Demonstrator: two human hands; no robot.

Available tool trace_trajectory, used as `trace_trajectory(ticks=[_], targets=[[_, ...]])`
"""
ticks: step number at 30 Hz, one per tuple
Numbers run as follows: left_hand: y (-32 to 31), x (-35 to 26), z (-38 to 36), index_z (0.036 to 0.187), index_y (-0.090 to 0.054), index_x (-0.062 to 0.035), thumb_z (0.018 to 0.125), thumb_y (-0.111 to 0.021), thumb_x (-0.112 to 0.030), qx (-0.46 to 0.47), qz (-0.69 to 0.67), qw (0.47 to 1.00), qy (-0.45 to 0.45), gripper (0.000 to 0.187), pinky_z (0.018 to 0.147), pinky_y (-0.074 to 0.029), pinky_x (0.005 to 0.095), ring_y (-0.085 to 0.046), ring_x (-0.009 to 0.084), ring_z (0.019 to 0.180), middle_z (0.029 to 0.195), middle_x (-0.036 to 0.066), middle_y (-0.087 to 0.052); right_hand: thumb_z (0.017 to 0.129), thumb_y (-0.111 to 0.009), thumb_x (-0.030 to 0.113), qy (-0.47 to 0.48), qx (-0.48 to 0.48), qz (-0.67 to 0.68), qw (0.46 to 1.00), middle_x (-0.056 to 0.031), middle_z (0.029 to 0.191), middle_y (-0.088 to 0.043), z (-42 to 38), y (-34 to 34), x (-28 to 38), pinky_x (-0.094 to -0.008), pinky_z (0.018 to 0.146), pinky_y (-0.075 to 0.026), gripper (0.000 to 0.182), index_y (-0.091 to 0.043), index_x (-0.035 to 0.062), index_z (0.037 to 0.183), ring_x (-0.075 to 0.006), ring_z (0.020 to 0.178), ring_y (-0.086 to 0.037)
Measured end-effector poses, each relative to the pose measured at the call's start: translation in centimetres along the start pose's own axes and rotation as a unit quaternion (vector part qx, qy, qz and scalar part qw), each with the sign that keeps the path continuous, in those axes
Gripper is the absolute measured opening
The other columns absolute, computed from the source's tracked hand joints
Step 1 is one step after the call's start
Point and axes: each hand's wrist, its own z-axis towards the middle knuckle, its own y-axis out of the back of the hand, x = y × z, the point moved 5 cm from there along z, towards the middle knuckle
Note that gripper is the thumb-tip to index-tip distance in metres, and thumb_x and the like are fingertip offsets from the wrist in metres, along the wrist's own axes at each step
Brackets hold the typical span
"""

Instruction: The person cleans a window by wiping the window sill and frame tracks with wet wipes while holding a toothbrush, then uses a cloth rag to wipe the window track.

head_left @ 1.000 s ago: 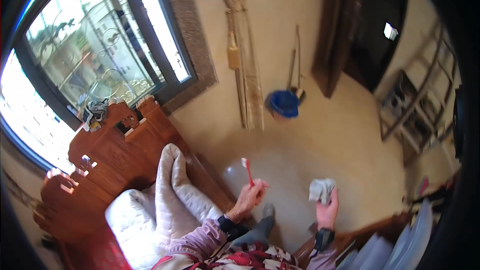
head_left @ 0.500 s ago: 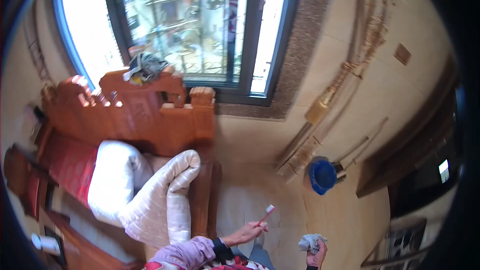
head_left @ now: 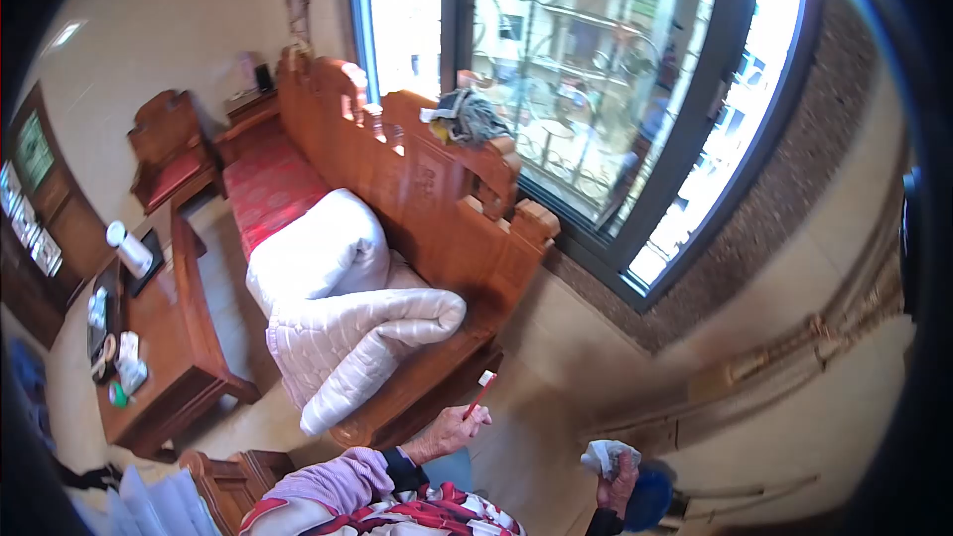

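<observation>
My left hand point(head_left: 449, 435) is closed around a red toothbrush point(head_left: 480, 394), its white bristle head pointing up and away from me. To the right, my right hand point(head_left: 617, 486) grips a crumpled whitish-grey cloth point(head_left: 601, 457), bunched at the fingertips. Both hands are apart, held in the air over the tiled floor. Just beyond my left hand lies the front end of a carved wooden bench point(head_left: 392, 417). A folded white quilt point(head_left: 342, 337) rests on that bench. Partly hidden behind my right hand, a blue bucket point(head_left: 650, 498) stands on the floor.
A large window point(head_left: 586, 60) is behind the bench, with a bundle of cloth point(head_left: 472, 117) on the backrest. At left stand a wooden table point(head_left: 184, 308) with small items and a wooden chair point(head_left: 171, 154). Long poles point(head_left: 764, 362) run along the right wall.
My view has turned left, bringing the table and chair into sight. The toothbrush and cloth are still in my hands, and the bucket now appears behind my right hand.
</observation>
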Motion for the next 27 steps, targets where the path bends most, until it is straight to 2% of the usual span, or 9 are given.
trace_trajectory(ticks=[4,7,9,13,17,20,24,25,27], targets=[[0.4,-1.0,2.6,0.087,-0.061,-0.0017,0.096,-0.044,-0.033,-0.045,0.022,0.999,0.010,0.036,0.055,-0.039,0.0246,-0.044,0.0067,0.058,0.061,-0.002,-0.047,0.086,-0.061,0.032,0.017,0.084,-0.059,0.995,-0.0027,0.087,-0.061,8.0,-6.2,2.8,-0.0338,0.075,-0.050,0.026,-0.057,0.0070,0.094,-0.0161,0.081,-0.059],[1.8,-1.8,6.3,0.088,-0.061,-0.0024,0.095,-0.044,-0.034,-0.061,0.040,0.997,-0.012,0.037,0.055,-0.039,0.0251,-0.045,0.0070,0.058,0.062,-0.001,-0.048,0.082,-0.064,0.032,0.058,-0.041,-0.139,0.988,-0.0027,0.084,-0.058,12.9,-11.0,4.1,-0.0311,0.072,-0.048,0.029,-0.057,0.0066,0.094,-0.0135,0.079,-0.057],[2.8,-2.9,9.6,0.089,-0.062,-0.0027,0.095,-0.045,-0.034,-0.069,0.035,0.996,-0.044,0.036,0.054,-0.039,0.0252,-0.045,0.0071,0.058,0.062,-0.001,-0.049,0.082,-0.064,0.031,0.069,0.068,-0.131,0.987,-0.0022,0.080,-0.058,16.4,-15.0,5.5,-0.0303,0.068,-0.049,0.028,-0.058,0.0057,0.091,-0.0122,0.075,-0.057],[4.8,-3.7,14.8,0.090,-0.062,-0.0032,0.096,-0.046,-0.028,-0.095,-0.038,0.995,-0.011,0.029,0.054,-0.037,0.0227,-0.045,0.0060,0.059,0.065,-0.002,-0.050,0.081,-0.065,0.023,0.098,0.030,-0.238,0.966,-0.0014,0.078,-0.057,23.9,-16.9,6.7,-0.0277,0.063,-0.049,0.020,-0.059,0.0064,0.091,-0.0108,0.070,-0.056],[7.1,-5.5,18.0,0.089,-0.062,-0.0021,0.096,-0.046,-0.028,-0.142,-0.086,0.986,0.014,0.031,0.056,-0.035,0.0202,-0.044,0.0053,0.062,0.067,-0.004,-0.049,0.079,-0.065,0.015,0.221,0.017,-0.309,0.925,-0.0024,0.094,-0.056,28.6,-19.9,9.1,-0.0270,0.073,-0.047,0.030,-0.056,0.0053,0.106,-0.0111,0.083,-0.053],[10.2,-8.6,19.4,0.090,-0.062,-0.0046,0.096,-0.046,-0.024,-0.227,-0.119,0.964,-0.074,0.025,0.050,-0.030,0.0204,-0.039,0.0039,0.057,0.064,-0.005,-0.046,0.080,-0.066,0.011,0.206,-0.010,-0.284,0.937,-0.0046,0.101,-0.056,31.0,-21.3,9.8,-0.0254,0.073,-0.047,0.043,-0.049,0.0053,0.119,-0.0123,0.087,-0.053],[15.1,-15.9,21.0,0.089,-0.060,-0.0042,0.095,-0.047,-0.023,-0.340,-0.109,0.918,-0.171,0.024,0.047,-0.025,0.0197,-0.035,0.0037,0.053,0.062,-0.004,-0.044,0.080,-0.063,0.009,0.270,-0.009,-0.411,0.871,-0.0101,0.113,-0.052,32.2,-23.7,11.0,-0.0292,0.077,-0.047,0.051,-0.044,0.0017,0.126,-0.0158,0.090,-0.054],[15.8,-16.9,21.4,0.089,-0.060,-0.0036,0.095,-0.048,-0.024,-0.363,-0.112,0.904,-0.197,0.024,0.047,-0.023,0.0193,-0.034,0.0037,0.052,0.062,-0.004,-0.044,0.077,-0.063,0.007,0.352,0.004,-0.490,0.798,-0.0127,0.112,-0.053,31.8,-25.0,11.7,-0.0315,0.080,-0.046,0.051,-0.046,0.0004,0.125,-0.0195,0.092,-0.055],[17.1,-18.4,22.3,0.089,-0.059,-0.0029,0.095,-0.047,-0.024,-0.417,-0.069,0.877,-0.227,0.025,0.047,-0.022,0.0189,-0.033,0.0034,0.052,0.062,-0.004,-0.043,0.074,-0.063,0.006,0.326,0.041,-0.509,0.796,-0.0155,0.109,-0.054,31.6,-26.2,11.9,-0.0331,0.081,-0.044,0.050,-0.048,-0.0013,0.121,-0.0231,0.092,-0.055]])
